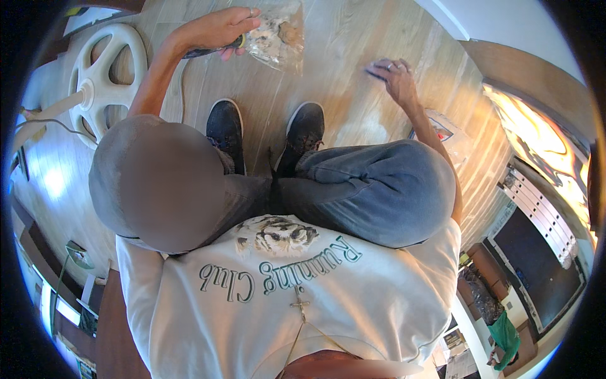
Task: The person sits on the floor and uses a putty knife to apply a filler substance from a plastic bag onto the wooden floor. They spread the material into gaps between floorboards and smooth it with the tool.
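I crouch above the wood-look floor (341, 88), my dark shoes below me. At the upper left my left hand (224, 30) is closed on a dark tool (205, 52) with a yellow part, whose shape is largely hidden by my fingers. A clear plastic bag (278, 38) with tan and pale contents is at that hand's fingertips. My right hand (398, 82), reaching low over the floor at the upper right, has its fingers bent around a small dark and pale object (377, 71), which I cannot make out.
A white five-spoked base (132, 60) with a post and cable stands left. Another plastic package (449, 134) lies beyond my right knee. At the right are a glossy flame-patterned panel (536, 139) and a dark screen-like panel (530, 259). A person in green (505, 335) is at lower right.
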The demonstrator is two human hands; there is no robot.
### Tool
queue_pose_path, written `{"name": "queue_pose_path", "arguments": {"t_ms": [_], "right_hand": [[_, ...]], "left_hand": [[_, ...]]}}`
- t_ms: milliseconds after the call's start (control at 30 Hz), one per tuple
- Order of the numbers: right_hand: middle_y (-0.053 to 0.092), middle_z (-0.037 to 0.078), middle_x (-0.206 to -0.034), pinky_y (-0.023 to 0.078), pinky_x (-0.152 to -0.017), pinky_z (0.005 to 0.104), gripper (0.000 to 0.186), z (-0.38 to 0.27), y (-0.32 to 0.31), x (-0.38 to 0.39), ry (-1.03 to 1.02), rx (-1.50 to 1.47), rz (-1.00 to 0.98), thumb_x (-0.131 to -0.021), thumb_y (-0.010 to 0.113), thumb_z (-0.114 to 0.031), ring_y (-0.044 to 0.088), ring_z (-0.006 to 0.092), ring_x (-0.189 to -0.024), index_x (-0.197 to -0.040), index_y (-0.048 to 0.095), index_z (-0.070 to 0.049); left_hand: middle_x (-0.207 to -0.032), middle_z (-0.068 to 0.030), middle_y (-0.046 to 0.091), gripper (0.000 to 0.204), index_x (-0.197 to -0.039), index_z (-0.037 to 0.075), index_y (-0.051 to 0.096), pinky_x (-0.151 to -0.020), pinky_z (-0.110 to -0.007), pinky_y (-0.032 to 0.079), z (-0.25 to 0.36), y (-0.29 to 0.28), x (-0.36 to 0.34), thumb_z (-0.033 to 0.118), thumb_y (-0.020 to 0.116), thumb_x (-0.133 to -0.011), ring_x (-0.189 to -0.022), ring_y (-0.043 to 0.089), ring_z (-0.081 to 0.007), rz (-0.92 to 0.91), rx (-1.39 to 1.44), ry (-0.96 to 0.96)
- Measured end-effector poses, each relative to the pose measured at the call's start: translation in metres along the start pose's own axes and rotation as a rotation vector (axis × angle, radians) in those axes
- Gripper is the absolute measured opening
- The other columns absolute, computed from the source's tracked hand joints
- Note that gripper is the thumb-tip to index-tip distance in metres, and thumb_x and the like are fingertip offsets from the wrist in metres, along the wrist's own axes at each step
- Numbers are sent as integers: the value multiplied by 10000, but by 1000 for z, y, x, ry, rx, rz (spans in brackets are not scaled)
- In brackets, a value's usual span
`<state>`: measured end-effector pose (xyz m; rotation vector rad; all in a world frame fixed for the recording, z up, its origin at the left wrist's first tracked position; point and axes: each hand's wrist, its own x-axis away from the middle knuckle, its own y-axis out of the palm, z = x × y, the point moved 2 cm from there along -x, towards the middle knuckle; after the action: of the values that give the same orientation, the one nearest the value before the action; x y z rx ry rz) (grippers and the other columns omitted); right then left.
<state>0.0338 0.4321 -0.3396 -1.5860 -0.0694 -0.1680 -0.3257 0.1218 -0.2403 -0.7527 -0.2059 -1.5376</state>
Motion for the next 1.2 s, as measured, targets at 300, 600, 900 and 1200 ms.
{"name": "queue_pose_path", "arguments": {"t_ms": [300,600,900,1200], "right_hand": [[637,-35,-1282,390,-1125,480,538,-28,17,27,-30,-16,-60,-887,543,-34,561,202,-1252,-1292,660,-369],[630,-58,-1284,394,-1127,469,540,-41,4,32,38,7,-1,-893,538,-23,565,196,-1249,-1296,655,-363],[692,76,-1175,533,-890,457,448,20,-1,-3,231,-134,-130,-952,526,-39,650,338,-1009,-1285,679,-298],[698,126,-1149,535,-916,440,496,-42,25,20,339,-88,-61,-903,555,-6,657,351,-1048,-1297,678,-281]], "left_hand": [[-942,-88,645,654,-1557,-22,299,-543,-269,477,-7,-3,9,401,460,-1084,-554,573,-115,38,42,27],[-959,-89,645,655,-1550,-33,304,-538,-275,482,-2,1,0,400,462,-1085,-569,580,-117,-25,24,57],[-983,-92,646,654,-1537,-51,314,-526,-269,482,-10,-1,3,401,455,-1086,-572,586,-119,-24,56,81],[-885,-87,630,647,-1517,-78,330,-532,-270,482,-12,-4,8,389,453,-1087,-537,571,-120,-11,64,79]]}}
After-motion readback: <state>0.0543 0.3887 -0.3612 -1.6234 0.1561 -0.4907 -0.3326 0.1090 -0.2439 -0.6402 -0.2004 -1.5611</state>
